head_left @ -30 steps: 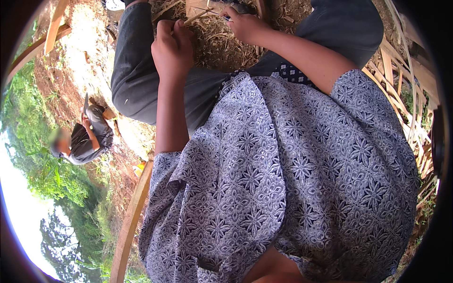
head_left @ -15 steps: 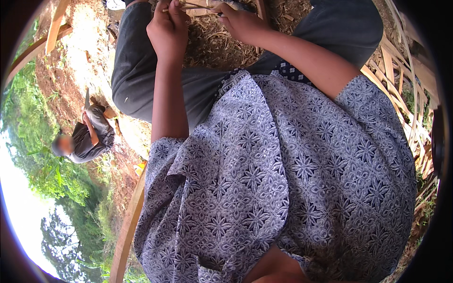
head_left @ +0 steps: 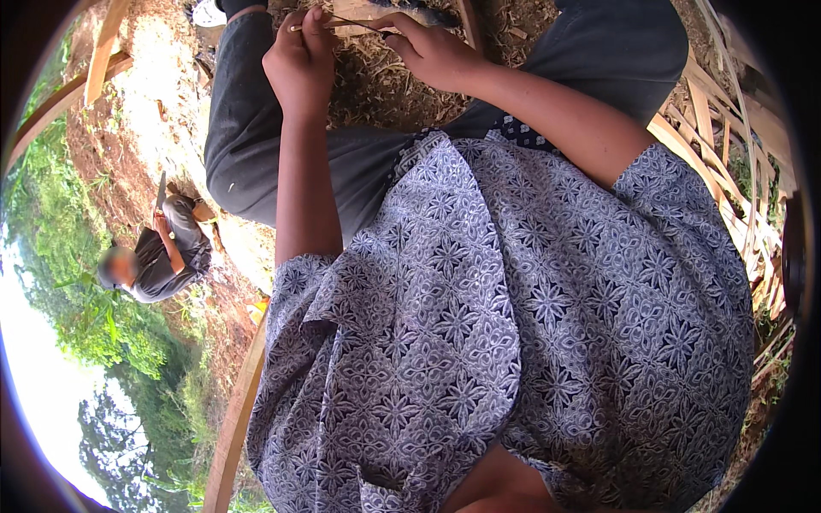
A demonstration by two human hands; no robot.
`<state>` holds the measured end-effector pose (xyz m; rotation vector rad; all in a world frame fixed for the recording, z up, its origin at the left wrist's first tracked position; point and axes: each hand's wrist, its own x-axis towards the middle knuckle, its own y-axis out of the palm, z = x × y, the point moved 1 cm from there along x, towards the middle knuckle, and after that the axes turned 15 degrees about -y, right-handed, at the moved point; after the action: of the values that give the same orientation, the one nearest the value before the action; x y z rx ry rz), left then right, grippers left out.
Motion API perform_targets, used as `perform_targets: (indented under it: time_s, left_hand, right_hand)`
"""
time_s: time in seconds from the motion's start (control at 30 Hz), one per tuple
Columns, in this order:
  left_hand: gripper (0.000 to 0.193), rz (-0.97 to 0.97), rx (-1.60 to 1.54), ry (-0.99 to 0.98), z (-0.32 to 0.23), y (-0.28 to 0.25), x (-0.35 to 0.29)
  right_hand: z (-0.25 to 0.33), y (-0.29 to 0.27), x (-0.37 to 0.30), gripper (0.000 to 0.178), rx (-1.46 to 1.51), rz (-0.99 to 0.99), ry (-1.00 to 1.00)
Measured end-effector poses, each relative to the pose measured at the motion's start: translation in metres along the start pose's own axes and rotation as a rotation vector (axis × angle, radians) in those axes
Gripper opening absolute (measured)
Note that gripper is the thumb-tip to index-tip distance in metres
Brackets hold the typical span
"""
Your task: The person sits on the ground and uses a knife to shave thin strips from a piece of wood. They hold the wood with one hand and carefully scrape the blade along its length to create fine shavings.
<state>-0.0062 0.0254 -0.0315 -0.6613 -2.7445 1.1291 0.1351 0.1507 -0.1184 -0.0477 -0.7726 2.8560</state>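
Near the top edge, my left hand is closed, pinching a thin pale wooden stick between thumb and fingers. To its right, my right hand is closed around the dark handle of what looks like a slim knife. Its thin dark blade slants up toward my left fingertips and crosses close to the stick. Whether the blade touches the stick I cannot tell. Both hands are held in front of my bent legs, above ground strewn with shavings.
Behind the hands lies a pale wooden board beside a dark object. Long split wooden strips are heaped at the right. A wooden pole stands at the lower left. Farther left, another person sits on the slope holding a long blade.
Both my hands have come slightly lower in the picture. The dark blade now slants more steeply between them. Each hand keeps its hold.
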Motion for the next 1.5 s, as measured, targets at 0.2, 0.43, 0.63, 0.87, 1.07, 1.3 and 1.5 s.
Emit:
perform_targets:
  time_s: [0.2,0.43,0.63,0.87,1.07,1.3,1.5]
  left_hand:
    - [0.026,-0.053,-0.049,0.031,0.014,0.003,-0.008]
    - [0.032,-0.070,-0.026,-0.014,0.017,0.004,-0.016]
    - [0.033,-0.052,0.005,0.020,0.010,0.003,-0.015]
    - [0.035,-0.040,-0.012,-0.009,0.015,0.002,-0.018]
    - [0.036,-0.091,-0.042,-0.021,0.019,0.003,-0.016]
    - [0.035,-0.076,-0.029,-0.056,0.018,0.002,-0.006]
    - [0.032,-0.097,-0.075,-0.057,0.013,0.003,-0.004]
  right_hand:
    - [0.005,-0.001,-0.008,0.031,-0.033,0.069,0.019]
    - [0.015,-0.007,0.002,0.030,-0.005,0.091,0.080]
    - [-0.060,0.033,-0.005,0.032,-0.255,0.077,0.051]
    - [0.000,0.017,0.004,0.030,-0.132,-0.054,-0.192]
    - [-0.038,0.021,0.005,0.036,0.148,0.214,0.349]
    - [-0.009,0.012,0.017,0.038,0.229,0.091,0.183]
    - [-0.064,0.021,0.002,0.029,-0.289,0.206,0.123]
